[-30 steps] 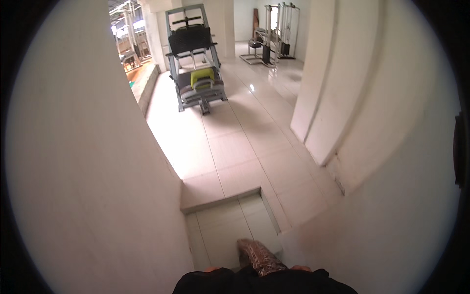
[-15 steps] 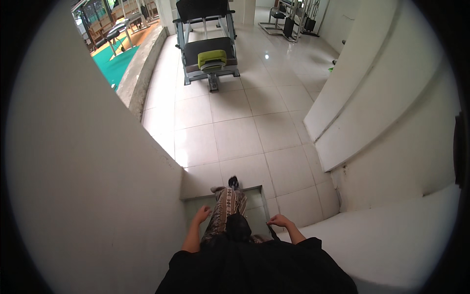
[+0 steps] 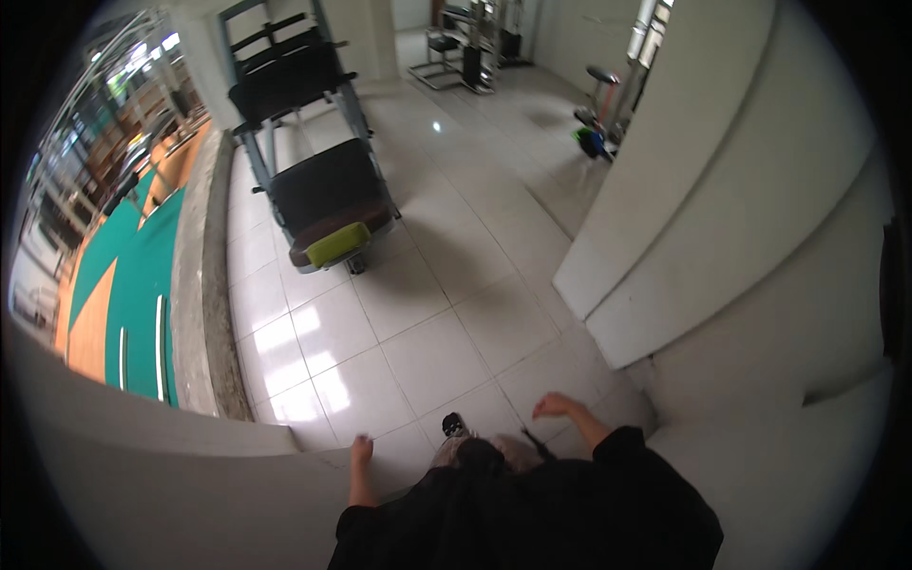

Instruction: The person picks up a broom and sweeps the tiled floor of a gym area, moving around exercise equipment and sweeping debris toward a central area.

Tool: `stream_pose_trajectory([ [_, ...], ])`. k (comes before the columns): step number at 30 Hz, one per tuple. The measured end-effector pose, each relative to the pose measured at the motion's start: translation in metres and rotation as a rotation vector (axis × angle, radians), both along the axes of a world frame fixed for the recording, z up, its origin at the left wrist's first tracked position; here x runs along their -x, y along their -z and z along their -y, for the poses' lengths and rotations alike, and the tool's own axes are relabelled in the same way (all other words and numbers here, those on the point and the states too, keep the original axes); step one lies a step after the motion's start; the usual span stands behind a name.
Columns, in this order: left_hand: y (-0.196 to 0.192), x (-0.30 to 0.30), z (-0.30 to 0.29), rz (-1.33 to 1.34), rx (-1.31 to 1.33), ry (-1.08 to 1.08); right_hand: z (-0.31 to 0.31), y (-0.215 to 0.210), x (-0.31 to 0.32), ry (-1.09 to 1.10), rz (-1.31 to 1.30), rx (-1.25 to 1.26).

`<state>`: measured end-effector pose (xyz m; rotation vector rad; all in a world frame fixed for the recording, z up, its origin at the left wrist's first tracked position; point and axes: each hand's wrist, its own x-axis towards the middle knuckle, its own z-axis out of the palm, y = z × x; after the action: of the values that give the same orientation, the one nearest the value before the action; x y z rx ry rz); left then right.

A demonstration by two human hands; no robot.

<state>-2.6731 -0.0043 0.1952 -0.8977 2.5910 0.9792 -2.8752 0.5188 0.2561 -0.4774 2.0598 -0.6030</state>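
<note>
- Viewing a green and orange floor (image 3: 142, 275) at the left of the frame, beside a grey ledge (image 3: 199, 275).
- Showing a pale wall (image 3: 180, 475) across the lower left.
- Viewing an exercise machine (image 3: 323, 185) with a yellow-green cushion (image 3: 339, 244) at upper left.
- Holding the left hand (image 3: 362, 448) near the pale wall's edge, lower centre; being unable to tell wide from narrow fingers.
- Wearing a black top (image 3: 532, 513) and dark shoe (image 3: 454, 424) at bottom centre.
- Holding the right hand (image 3: 558, 406) above the tiled floor (image 3: 418, 332), right of centre, with bent fingers; being unable to tell their spread.
</note>
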Motion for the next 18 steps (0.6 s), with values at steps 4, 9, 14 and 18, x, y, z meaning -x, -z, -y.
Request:
stream_pose_trajectory([
  [4,-0.053,0.189,-0.018,-0.319,-0.636,-0.119,0.031,-0.079,0.064,0.172,-0.075,0.130],
  [9,-0.068,0.302,-0.104,-0.190,-0.823,0.136,0.003,-0.035,0.098,0.186,0.060,0.101],
  [14,-0.012,0.362,-0.113,1.027,-0.693,0.845,-0.055,0.038,0.080,0.434,0.430,-0.271],
  [18,-0.056,0.450,-0.075,0.789,-0.328,0.662,-0.041,0.001,0.112,0.945,0.647,-0.166],
])
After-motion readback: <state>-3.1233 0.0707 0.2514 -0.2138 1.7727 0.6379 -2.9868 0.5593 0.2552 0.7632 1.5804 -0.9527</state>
